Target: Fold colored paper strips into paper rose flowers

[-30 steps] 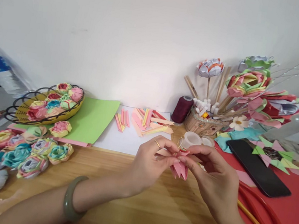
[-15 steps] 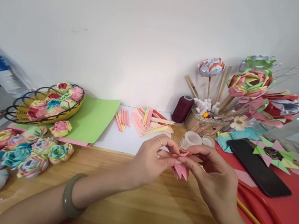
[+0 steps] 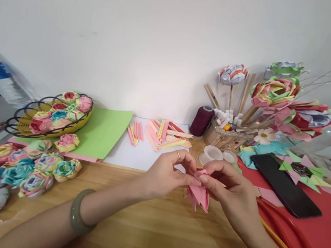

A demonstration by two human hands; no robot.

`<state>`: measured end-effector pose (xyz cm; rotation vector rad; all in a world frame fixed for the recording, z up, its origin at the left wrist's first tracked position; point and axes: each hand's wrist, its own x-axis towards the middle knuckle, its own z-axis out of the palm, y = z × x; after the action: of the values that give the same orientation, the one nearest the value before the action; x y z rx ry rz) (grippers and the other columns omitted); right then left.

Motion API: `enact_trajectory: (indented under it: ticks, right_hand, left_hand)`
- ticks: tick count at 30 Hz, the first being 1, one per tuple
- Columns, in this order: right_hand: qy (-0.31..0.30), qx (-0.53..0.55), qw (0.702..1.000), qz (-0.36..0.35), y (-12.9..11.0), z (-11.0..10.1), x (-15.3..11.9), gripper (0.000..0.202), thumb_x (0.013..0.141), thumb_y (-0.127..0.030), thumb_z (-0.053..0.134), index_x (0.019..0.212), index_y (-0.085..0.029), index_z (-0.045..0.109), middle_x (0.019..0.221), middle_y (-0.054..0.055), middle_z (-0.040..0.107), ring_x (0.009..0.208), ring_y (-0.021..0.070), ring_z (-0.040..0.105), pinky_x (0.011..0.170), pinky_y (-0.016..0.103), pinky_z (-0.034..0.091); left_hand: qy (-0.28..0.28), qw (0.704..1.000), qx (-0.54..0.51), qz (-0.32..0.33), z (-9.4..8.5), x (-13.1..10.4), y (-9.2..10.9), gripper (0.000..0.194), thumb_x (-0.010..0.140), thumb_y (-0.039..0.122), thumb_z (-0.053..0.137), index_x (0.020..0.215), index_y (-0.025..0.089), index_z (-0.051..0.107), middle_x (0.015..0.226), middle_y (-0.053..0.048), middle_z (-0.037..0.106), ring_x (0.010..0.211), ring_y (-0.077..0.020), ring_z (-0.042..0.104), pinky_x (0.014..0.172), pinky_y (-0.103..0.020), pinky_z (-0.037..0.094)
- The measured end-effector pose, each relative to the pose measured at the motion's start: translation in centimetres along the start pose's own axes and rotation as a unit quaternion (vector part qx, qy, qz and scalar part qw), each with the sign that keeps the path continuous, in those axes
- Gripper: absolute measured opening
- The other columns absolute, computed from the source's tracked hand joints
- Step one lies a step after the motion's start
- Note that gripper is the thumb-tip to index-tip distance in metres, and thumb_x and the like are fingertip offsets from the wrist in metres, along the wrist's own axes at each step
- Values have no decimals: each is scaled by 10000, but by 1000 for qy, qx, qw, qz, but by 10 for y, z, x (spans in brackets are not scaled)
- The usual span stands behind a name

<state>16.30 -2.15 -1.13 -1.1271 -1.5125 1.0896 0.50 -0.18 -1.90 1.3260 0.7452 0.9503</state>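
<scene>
Between my two hands is a pink folded-paper flower [image 3: 199, 196], its pointed petals hanging down below the fingertips. My left hand [image 3: 167, 172] pinches its upper left side between thumb and fingers. From the right, my right hand [image 3: 230, 190] pinches the top edge with thumb and forefinger. The fingers cover part of the paper's upper folds. Just behind the hands stands a small white plastic tub [image 3: 213, 154]. Folded pink, yellow and peach paper strips [image 3: 163, 134] lie on a white sheet [image 3: 116, 153] farther back.
Finished paper flowers [image 3: 22, 172] crowd the left side, beside a yellow basket [image 3: 23, 121] of more. A maroon thread spool [image 3: 201, 121] and a wooden planter [image 3: 223, 140] stand at the wall. A black phone [image 3: 286, 186] and red-handled scissors [image 3: 290, 231] lie on the right.
The pink paper flower has tilted and turned, so more of its petals show below the fingers. My right hand has shifted slightly left, and both hands still pinch the paper.
</scene>
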Motion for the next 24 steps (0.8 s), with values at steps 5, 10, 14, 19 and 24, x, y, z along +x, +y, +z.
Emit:
enact_trajectory:
  ticks: [5,10,14,19,24]
  right_hand:
    - [-60,17,998,27,-5,-2,5,211,726,-385,622,702,-188,549,674,-9,551,604,118,525,544,228,433]
    - [-83,50,994,53,1,-2,5,212,734,-373,619,721,-176,543,676,-20,524,613,109,505,577,231,402]
    - [-87,73,993,42,6,-1,2,214,759,-373,600,743,-174,523,688,-28,506,622,97,484,583,220,374]
    - [-98,67,992,36,7,-2,2,247,761,-392,594,734,-161,510,668,-32,496,599,86,447,552,207,332]
    - [-107,68,990,54,6,-2,1,271,740,-425,604,760,-169,517,677,-29,504,596,89,449,528,202,333]
  left_hand:
    - [1,1000,-6,-22,-7,5,2,213,625,259,687,692,138,525,699,14,530,652,-81,501,628,-219,414]
    - [-1,998,-26,-66,-7,4,1,233,603,262,697,685,136,519,683,23,526,622,-79,499,597,-215,405]
    - [10,997,1,-79,-7,3,1,254,601,287,705,683,133,521,687,21,536,635,-88,512,616,-222,417]
    - [-11,995,36,-88,-9,4,0,219,659,304,658,701,143,516,699,21,551,652,-100,525,631,-230,415]
    - [-2,992,97,-85,-10,3,3,194,668,296,644,682,146,522,677,18,550,652,-107,517,639,-232,405]
